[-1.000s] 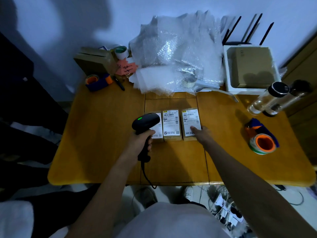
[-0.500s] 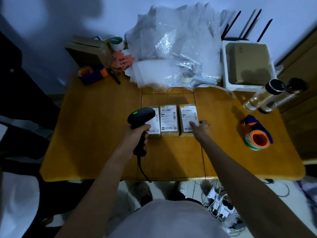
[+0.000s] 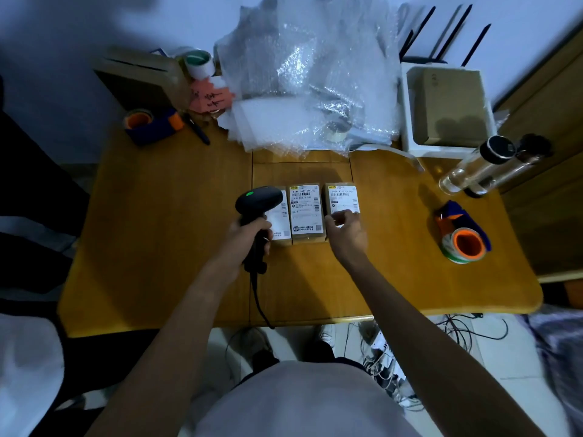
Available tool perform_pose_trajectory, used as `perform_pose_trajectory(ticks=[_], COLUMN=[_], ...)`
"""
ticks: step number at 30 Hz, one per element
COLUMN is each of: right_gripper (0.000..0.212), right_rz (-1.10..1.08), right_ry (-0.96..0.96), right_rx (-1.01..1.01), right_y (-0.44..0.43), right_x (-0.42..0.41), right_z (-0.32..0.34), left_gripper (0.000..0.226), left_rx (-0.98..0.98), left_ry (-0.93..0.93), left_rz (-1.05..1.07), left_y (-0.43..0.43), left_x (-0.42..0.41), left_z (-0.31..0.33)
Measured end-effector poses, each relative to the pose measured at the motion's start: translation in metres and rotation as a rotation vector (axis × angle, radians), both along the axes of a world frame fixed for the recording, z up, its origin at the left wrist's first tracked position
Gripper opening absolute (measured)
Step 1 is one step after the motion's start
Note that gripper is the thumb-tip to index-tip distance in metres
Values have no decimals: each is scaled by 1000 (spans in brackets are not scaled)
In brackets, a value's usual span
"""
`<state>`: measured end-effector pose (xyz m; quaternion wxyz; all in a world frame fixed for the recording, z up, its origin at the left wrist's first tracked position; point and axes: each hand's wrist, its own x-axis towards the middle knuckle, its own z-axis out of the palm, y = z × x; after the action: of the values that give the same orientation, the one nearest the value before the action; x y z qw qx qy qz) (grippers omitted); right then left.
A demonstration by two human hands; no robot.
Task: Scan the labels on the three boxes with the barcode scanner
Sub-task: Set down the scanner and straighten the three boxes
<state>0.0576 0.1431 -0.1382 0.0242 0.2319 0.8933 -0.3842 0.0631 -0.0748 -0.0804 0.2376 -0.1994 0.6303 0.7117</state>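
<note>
While the left hand [image 3: 252,230] is wrapped shut round the handle of the barcode scanner [image 3: 257,203], its cable [image 3: 260,305] trails off the near edge of the table [image 3: 164,247]. That scanner looks like light, rigid plastic, best held just as it is, low on the grip with a finger free for the trigger; the cable may drag a little. A green light shows on its head, which hangs over the left box [image 3: 281,220] and hides much of that label.

Beside it, the right hand [image 3: 345,230] rests half curled on the near end of the right box [image 3: 342,200], fingertips pressing on the label, gripping nothing. The three boxes sit in a tight row, touching, with the middle box [image 3: 307,212] fully uncovered. They seem small, light cardboard, stiff enough to slide or lift by the long sides, likely to skid on the smooth wood unless pinned.

Compared with a second earlier, that hand has crept further up onto the label from the box's near right corner, and the scanner sits much where it was, over the left box.

Farther back lie a tape roll [image 3: 463,244], a heap of bubble wrap [image 3: 309,77] and a white tray [image 3: 407,121].
</note>
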Motion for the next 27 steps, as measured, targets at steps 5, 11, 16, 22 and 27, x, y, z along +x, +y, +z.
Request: perform_pose_trajectory(ticks=[5, 11, 16, 22, 27], right_gripper=[28, 32, 58, 34, 36], right_rz=[92, 276, 332, 382, 387], right_ry=[-24, -134, -279, -297, -285], right_rx=[-202, -456, -627, -704, -679], right_y=[-28, -56, -73, -87, -102], right_x=[8, 15, 18, 16, 14], right_z=[4, 22, 31, 42, 41], left_gripper=[19, 28, 26, 19, 13], left_rx=[81, 153, 248, 274, -25], left_ry=[-1, -38, -25, -18, 15], left_rz=[33, 58, 74, 124, 94], left_y=[-3, -10, -13, -21, -30], left_x=[-7, -19, -29, -38, -36], left_z=[2, -4, -1, -4, -13])
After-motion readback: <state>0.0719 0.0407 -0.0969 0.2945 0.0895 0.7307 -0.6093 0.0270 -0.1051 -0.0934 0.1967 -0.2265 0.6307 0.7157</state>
